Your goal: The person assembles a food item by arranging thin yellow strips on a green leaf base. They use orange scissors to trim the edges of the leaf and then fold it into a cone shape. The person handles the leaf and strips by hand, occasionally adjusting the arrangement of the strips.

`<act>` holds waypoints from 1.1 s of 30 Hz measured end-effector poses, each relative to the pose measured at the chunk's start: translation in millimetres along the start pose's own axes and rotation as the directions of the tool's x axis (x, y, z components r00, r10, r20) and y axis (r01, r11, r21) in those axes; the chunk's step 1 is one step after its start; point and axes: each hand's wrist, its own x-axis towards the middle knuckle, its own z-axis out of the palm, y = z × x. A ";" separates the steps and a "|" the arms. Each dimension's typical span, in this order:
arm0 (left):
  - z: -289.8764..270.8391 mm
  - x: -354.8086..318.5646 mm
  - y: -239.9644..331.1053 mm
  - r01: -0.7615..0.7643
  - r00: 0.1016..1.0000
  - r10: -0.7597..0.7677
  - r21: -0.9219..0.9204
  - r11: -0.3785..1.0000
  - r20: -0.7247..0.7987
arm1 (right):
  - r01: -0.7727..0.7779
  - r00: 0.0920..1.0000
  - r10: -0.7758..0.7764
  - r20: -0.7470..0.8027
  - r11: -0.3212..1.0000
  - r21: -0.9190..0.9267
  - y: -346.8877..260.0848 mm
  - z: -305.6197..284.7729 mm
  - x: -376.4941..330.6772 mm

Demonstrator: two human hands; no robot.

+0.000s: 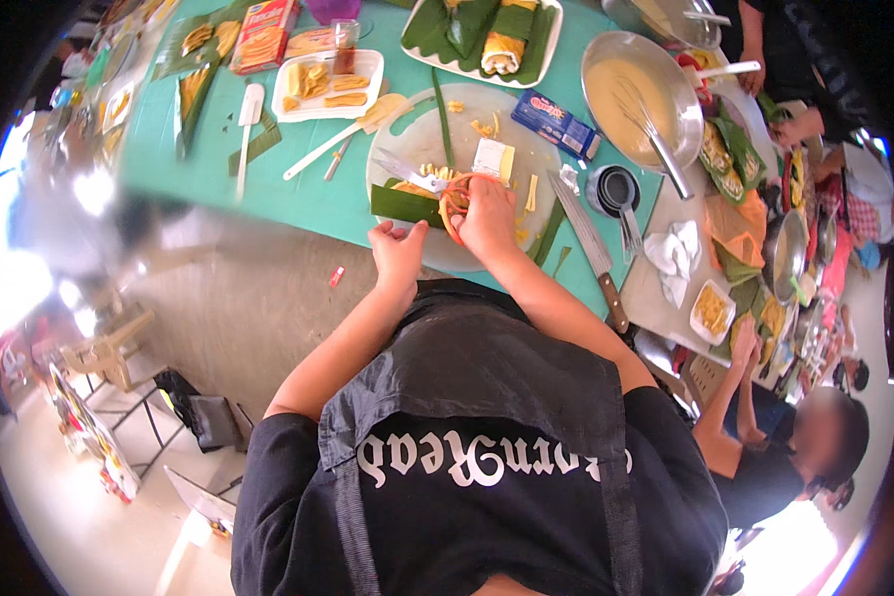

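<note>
My right hand grips a pair of scissors by its orange handles. The blades point left across a round, pale cutting board. Beneath them lies a folded strip of green leaf with yellow filling beside it. At the leaf's lower edge is my left hand, its fingers curled and the thumb apart; nothing shows between them. Whether it touches the leaf is hard to make out. An opened white-wrapped yellow block and yellow scraps rest on the board.
Right of the board lie a large knife, a blue packet, black measuring cups and a batter bowl with whisk. Leftward are a white food tray and white spatula. Another person works at right.
</note>
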 end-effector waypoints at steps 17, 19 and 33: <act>21.8 17.6 36.7 0.547 0.824 -0.562 -0.350 0.761 0.066 | 0.030 1.000 -0.030 -0.002 0.999 0.032 5.1 0.6 1.6; 22.0 18.9 37.3 0.558 0.816 -0.572 -0.360 0.747 0.079 | 0.036 0.999 -0.036 -0.008 0.999 0.030 6.8 2.6 1.1; 28.5 14.5 37.2 0.426 0.886 -0.464 -0.354 0.833 -0.025 | 0.000 0.996 0.002 0.089 1.000 -0.021 -2.7 -7.5 6.2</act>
